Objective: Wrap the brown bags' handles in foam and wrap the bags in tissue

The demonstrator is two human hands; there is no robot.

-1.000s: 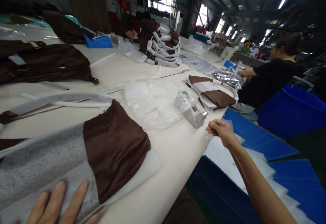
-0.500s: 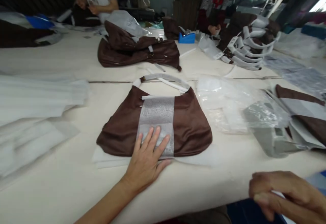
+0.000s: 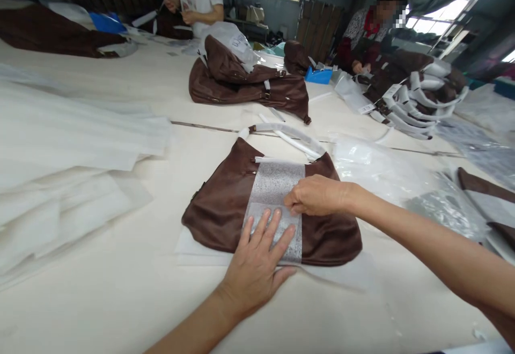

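Note:
A brown handbag (image 3: 217, 204) lies flat on the table, its handle (image 3: 287, 128) wrapped in white padding. Round its middle runs a grey, speckled band of wrapping sheet (image 3: 277, 179), with an overlapping edge across it. My left hand (image 3: 257, 257) rests flat on the lower part of this band, fingers spread. At the band's right side, just above the left fingertips, my right hand (image 3: 311, 196) is closed with its fingertips down on the sheet. Whatever is in those fingers is hidden. White paper sheets (image 3: 193, 252) stick out from under the bag.
Thin white sheets (image 3: 72, 150) are piled at left. Clear plastic bags (image 3: 374, 166) lie right of the bag. Farther back are more brown bags (image 3: 245, 86), a blue tape dispenser (image 3: 318, 75) and stacked bags with wrapped handles (image 3: 422, 94). Two people work across the table.
My right hand has come from the table's lower right edge onto the band. My left hand stays flat on the bag. The view has shifted, so things appear farther right.

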